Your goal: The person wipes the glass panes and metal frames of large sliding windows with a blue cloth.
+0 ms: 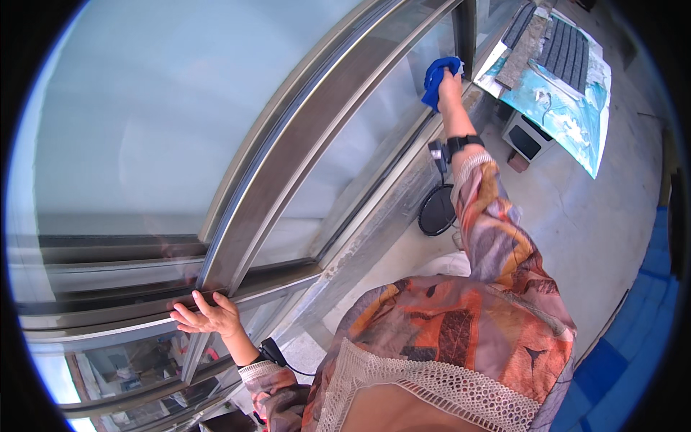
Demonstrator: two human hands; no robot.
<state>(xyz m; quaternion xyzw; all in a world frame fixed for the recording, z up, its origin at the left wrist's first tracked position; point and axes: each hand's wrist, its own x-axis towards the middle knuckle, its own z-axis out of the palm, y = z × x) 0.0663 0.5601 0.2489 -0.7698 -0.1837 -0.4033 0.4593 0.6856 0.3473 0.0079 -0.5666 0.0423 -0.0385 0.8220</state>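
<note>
My right hand (449,89) grips a bunched blue cloth (433,81) against the lower pane near the far end of a metal-framed window (307,146). A bit of something white shows beside the cloth. At the lower left, my left hand (210,316) rests with spread fingers on the window's metal frame rail, near the corner where an upright meets it, and holds nothing. Large glass panes (135,135) with pale reflections fill the upper left. Each wrist wears a black strap with a small device and cable.
A board with teal and white patterning (572,116) carries grey ribbed mat pieces (564,54) at the upper right, above a white box-like object (526,137). A round black object (437,210) is by the wall. Blue matting (610,356) lies at the lower right.
</note>
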